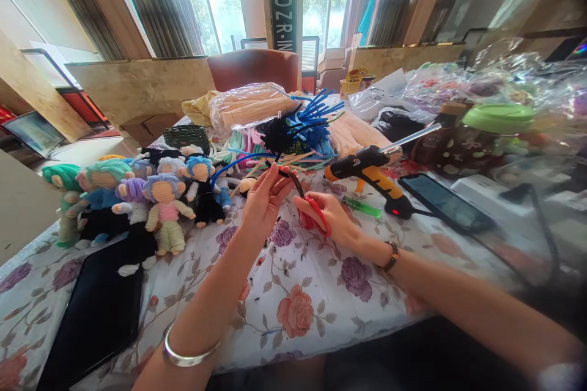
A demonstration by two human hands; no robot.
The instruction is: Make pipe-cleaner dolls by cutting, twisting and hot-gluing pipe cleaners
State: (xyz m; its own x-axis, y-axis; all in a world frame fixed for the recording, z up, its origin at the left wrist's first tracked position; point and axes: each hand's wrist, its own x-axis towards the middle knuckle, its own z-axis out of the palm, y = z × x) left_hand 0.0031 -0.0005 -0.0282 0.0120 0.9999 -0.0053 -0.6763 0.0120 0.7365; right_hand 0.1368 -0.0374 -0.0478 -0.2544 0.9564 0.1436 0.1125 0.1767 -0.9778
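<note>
Between the fingertips of my left hand (262, 198) is a short black fuzzy stem (269, 164), like a pipe cleaner. My right hand (338, 220) grips red-handled scissors (316, 215), whose dark blades point up and left to the stem. Whether the blades touch it cannot be made out. Dark clippings are scattered on the flowered tablecloth (293, 263) below. Just beyond my hands lie loose coloured pipe cleaners (316, 122), many of them blue, with a black bunch (274, 132) among them.
Several small fuzzy dolls (166, 214) stand at left behind a black tablet-like slab (103, 299). A glue gun (367, 165), a green translucent tool (362, 207) and a phone (443, 200) lie right. Farther right are a green-lidded jar (498, 117) and plastic bags (486, 82).
</note>
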